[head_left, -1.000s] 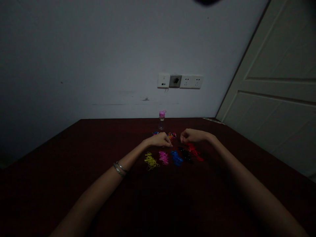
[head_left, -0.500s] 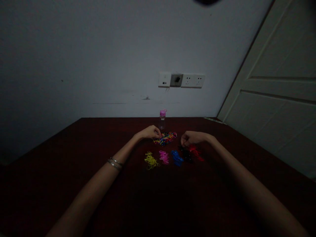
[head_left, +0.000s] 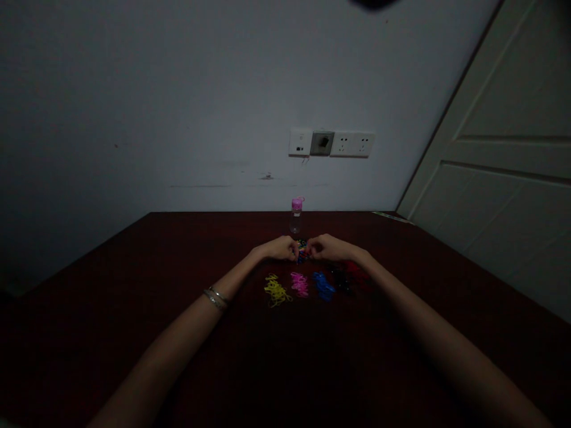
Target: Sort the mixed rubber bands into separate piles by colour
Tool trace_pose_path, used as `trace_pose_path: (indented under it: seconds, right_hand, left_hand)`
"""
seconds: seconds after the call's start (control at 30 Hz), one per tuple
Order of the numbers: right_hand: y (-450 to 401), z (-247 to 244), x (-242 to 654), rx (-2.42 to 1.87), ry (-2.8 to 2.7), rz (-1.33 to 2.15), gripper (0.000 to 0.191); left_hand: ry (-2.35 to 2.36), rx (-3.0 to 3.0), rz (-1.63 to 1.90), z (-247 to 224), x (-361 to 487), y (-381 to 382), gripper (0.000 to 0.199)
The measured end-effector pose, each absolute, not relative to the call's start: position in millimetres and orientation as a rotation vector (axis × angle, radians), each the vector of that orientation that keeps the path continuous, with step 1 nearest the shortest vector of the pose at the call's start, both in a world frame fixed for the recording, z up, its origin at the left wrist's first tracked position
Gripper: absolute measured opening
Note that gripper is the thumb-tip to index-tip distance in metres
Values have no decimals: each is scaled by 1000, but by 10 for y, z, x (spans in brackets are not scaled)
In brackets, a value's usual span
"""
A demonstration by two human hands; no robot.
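A mixed pile of coloured rubber bands (head_left: 302, 251) lies on the dark red table, largely covered by my fingers. From the left, my left hand (head_left: 283, 248) reaches its edge with thumb and fingers pinched together. My right hand (head_left: 325, 246) is bent over the pile's right side, its fingers also closed. Whatever is between the fingertips of either hand is too small and dark to make out. Nearer to me are sorted heaps in a row: yellow bands (head_left: 276, 291), pink bands (head_left: 299, 284), blue bands (head_left: 323, 286), black bands (head_left: 341, 279) and red bands (head_left: 358, 274), the last partly under my right forearm.
Behind the mixed pile stands a clear bottle with a pink cap (head_left: 296, 215). The table (head_left: 214, 229) meets a pale wall carrying a row of sockets (head_left: 332, 143). A panelled door (head_left: 504, 160) rises at the right. The light is dim.
My right hand has moved left from the black and red heaps to the mixed pile. My left hand has shifted slightly right and nearer, and both hands now almost meet.
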State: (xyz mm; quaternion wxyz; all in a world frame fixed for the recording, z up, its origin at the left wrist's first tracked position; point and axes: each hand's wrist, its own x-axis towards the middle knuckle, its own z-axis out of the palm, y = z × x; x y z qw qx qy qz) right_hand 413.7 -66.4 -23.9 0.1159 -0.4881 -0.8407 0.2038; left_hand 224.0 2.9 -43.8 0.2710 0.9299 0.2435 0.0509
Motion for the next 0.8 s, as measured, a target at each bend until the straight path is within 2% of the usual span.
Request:
trace_pose_path:
  seconds: [0.3,0.8]
  right_hand:
    - [-673,-358,3977,-1465,-2482,356,19]
    - [-667,-418,3966,-1629,-2495,148,18]
  left_hand:
    - [611,2375,164,-334,2174,50,17]
    - [561,2296,267,29,2080,-13,20]
